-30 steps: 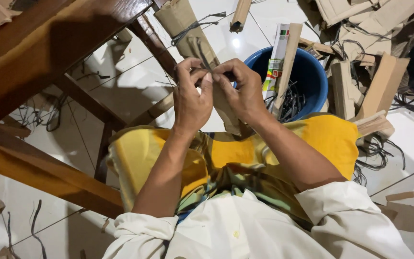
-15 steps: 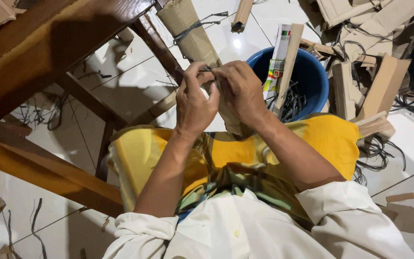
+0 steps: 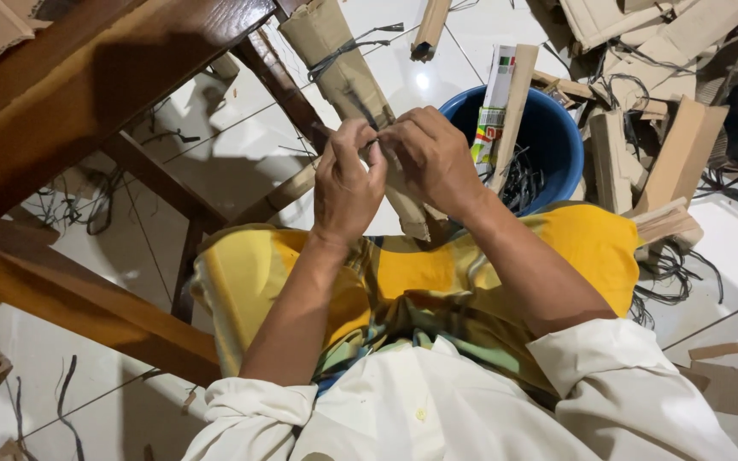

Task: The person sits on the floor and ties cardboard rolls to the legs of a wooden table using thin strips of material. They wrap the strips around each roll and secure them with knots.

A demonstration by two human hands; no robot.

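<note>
1. Long brown rolled cardboard bundle [image 3: 339, 64], bound with dark cord [image 3: 345, 53], slants up and away from my grip, its lower end on my yellow-clad lap [image 3: 403, 273].
2. My left hand [image 3: 348, 183] and right hand [image 3: 433, 158] meet at mid-bundle, fingertips pinched tight on the cord there.
3. Just right of the grip: round blue plastic bucket [image 3: 557, 137] holding cardboard strips.
4. Left of the grip: dark wooden table frame [image 3: 87, 94].

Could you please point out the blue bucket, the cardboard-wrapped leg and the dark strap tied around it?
Blue bucket [image 3: 557, 128], head view, inner wall.
Cardboard-wrapped leg [image 3: 322, 34], head view, upper cardboard face.
Dark strap [image 3: 335, 58], head view, band crossing the cardboard.
</note>
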